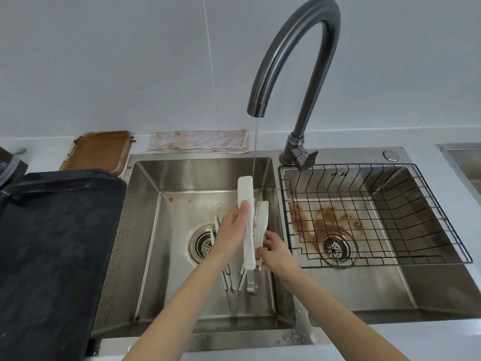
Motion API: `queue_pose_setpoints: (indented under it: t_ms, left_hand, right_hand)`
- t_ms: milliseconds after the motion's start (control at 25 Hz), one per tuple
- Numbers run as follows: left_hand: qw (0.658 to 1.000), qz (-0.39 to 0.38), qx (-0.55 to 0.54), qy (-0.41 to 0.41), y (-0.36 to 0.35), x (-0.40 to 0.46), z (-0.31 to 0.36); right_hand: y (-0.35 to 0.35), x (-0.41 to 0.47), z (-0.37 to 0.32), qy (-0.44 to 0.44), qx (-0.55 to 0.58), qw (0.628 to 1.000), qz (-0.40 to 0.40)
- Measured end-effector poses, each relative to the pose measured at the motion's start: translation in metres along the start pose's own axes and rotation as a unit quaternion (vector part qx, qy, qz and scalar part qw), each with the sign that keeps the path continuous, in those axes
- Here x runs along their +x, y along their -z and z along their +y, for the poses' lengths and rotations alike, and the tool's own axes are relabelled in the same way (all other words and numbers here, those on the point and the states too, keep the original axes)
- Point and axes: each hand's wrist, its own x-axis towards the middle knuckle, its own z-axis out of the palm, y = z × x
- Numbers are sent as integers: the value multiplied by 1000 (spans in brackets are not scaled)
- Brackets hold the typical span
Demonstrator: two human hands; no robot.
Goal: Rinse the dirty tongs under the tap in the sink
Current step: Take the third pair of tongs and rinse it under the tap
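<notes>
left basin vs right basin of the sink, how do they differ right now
The left basin sits under the tap's thin stream, with both hands holding white tongs over it; the right basin has no water running into it. The right basin holds a black wire rack and a brown stain around its drain; the left basin has neither. Both are steel with a round drain.

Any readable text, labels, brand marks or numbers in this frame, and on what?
None can be read.
Dark mark on the back wall of the right basin, behind the wire rack: too small and blurred to read.
Grey item at the left edge: faint markings, unreadable.
Tongs, tap, black tray: no text visible.
</notes>
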Motion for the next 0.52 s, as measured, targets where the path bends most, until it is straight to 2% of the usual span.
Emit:
queue_pose_setpoints:
  t_ms: [120,280,360,520]
  left_hand:
    - [995,25,76,-52,1,5,-1]
    - [997,61,33,-39,11,22,7]
    - [999,41,-2,-7,16,31,9]
    - [985,-57,-135,89,14,38,9]
  right_hand:
    - [-2,-3,-4,22,2,1000,7]
    - [6,-13,-16,105,46,990,83]
    - [15,-18,-25,139,56,981,123]
    - [34,-28,-44,176,27,972,157]
